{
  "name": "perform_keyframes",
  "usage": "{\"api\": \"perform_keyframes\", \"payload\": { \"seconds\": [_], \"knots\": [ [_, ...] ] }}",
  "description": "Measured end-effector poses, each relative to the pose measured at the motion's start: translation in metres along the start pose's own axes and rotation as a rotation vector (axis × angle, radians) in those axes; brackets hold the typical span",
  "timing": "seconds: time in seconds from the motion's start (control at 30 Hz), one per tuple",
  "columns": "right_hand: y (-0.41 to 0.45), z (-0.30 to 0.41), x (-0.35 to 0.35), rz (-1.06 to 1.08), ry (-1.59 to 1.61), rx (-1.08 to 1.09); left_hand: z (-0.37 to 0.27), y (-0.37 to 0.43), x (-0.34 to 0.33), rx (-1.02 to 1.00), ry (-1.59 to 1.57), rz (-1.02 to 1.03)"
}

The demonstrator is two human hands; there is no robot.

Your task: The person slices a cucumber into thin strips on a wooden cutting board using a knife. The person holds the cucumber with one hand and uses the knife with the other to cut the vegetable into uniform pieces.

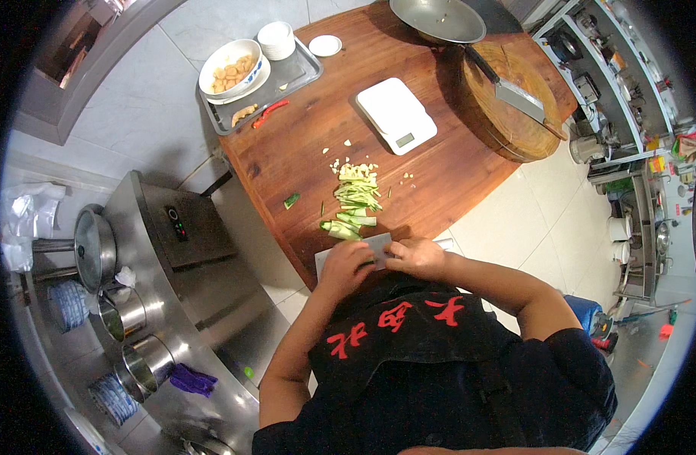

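My right hand grips a metal cleaver; its pale handle end sticks out to the right of the fist. Over the blade rests my left hand, fingers curled down, with a bit of green showing under the fingertips. What those fingers hold is mostly hidden. Just beyond the blade lie cut cucumber pieces with dark green skin. Thin cucumber strips form a pile behind them, and pale chopped bits lie at its far end. One small cucumber end piece sits apart on the left.
A white digital kitchen scale stands on the wooden table. Another cleaver lies on the round chopping block, near a wok. A metal tray holds a bowl of tan chunks, ginger and small dishes.
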State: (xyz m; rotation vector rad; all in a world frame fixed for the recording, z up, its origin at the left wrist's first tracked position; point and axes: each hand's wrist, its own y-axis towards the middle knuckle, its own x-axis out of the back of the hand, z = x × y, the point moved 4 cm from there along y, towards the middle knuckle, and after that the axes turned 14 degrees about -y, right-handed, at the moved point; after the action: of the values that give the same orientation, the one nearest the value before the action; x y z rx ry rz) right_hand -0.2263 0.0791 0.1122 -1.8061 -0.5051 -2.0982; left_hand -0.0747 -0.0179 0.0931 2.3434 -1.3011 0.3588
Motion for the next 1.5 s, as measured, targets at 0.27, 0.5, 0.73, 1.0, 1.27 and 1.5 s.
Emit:
{"api": "perform_keyframes", "payload": {
  "seconds": [0.27, 0.5, 0.73, 1.0, 1.27, 1.5],
  "knots": [
    [-0.025, -0.012, 0.020, 0.056, 0.022, 0.150, 0.027, -0.028, 0.004, 0.085, 0.028, -0.060],
    [-0.081, -0.041, 0.024, -0.048, 0.118, -0.402, 0.034, -0.005, 0.011, 0.134, 0.224, -0.170],
    [-0.081, -0.039, 0.011, -0.150, 0.363, -0.784, 0.047, 0.020, -0.006, 0.029, 0.363, -0.185],
    [-0.083, -0.042, -0.009, -0.124, 0.414, -0.825, 0.037, -0.004, -0.015, 0.126, 0.387, -0.080],
    [-0.078, -0.045, 0.000, -0.083, 0.398, -0.803, 0.046, 0.036, -0.025, 0.003, 0.401, -0.133],
    [-0.072, -0.048, -0.008, -0.039, 0.338, -0.704, 0.041, 0.020, -0.024, 0.130, 0.445, -0.028]
  ]
}}
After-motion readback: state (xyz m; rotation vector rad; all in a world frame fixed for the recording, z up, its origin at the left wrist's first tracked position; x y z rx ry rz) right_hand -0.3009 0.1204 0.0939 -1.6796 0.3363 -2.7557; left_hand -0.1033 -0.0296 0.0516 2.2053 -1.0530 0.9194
